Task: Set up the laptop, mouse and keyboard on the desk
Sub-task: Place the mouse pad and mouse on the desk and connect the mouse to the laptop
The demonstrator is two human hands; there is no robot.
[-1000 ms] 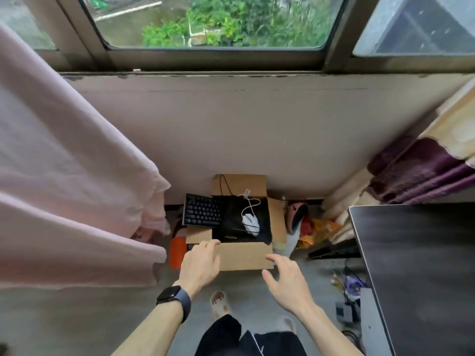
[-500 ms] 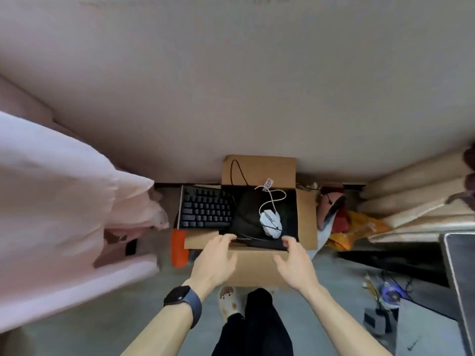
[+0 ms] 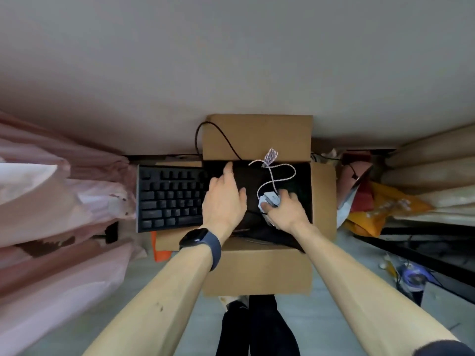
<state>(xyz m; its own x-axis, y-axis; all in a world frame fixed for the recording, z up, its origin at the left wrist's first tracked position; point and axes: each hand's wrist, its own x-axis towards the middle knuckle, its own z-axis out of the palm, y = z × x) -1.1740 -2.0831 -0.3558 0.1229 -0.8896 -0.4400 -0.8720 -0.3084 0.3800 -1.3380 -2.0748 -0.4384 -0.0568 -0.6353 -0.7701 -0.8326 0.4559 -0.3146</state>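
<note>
Two hands are in the cardboard box (image 3: pixel 257 268) on the floor, centre of view. R hand (image 3: pixel 286 211) is curled over the white mouse (image 3: pixel 270 199), thumb on its left side, other fingers wrapped round the far/right side. L hand (image 3: pixel 223 201) has fingers fairly straight, laid on the dark slab inside the box, prob. the laptop (image 3: pixel 253 176); it grips nothing. Keyboard (image 3: pixel 169 196) lies on the left flap, just beside the L hand. Handling, est.: mouse is light w/ a hard smooth shell, so a palm grip is fine, but its braided cable (image 3: pixel 276 173) lies in loose loops toward the far side and could snag, so gather it. Laptop is heaviest, stiff, slick and fragile: take it by left + right edges w/ both hands. Keyboard is stiff and lightish: hold the long edges, not the keycaps. Black cord (image 3: pixel 218 136) crosses the far flap; can't tell whose it is. Desk not in view.
</note>
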